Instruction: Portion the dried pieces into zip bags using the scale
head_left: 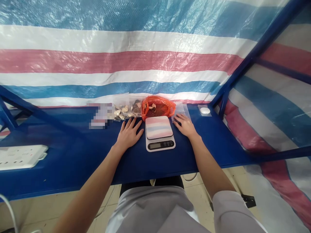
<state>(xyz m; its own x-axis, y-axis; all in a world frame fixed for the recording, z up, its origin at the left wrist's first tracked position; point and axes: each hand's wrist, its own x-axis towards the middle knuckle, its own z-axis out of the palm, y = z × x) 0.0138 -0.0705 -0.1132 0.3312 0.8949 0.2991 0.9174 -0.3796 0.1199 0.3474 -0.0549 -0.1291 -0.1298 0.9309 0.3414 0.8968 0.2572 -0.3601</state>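
Note:
A white digital kitchen scale [160, 133] with a shiny plate and a dark display strip stands on the blue table, between my hands. To its left, my left hand [128, 133] lies flat with the fingers spread. My right hand [185, 125] rests on the other side, fingers apart, its tips at some clear plastic bags [181, 110]. Just behind the scale sits an open red plastic bag [159, 106] with brownish dried pieces in it. Clear bags of pale dried slices [121, 111] lie beyond my left fingertips. Neither hand holds anything.
A white power strip [23, 157] lies at the table's left. A small white rounded object [204, 111] on clear plastic is at the back right. Blue metal posts [224, 97] and a striped plastic sheet [116, 61] enclose the blue table [73, 139]. A blurred patch covers something at back left.

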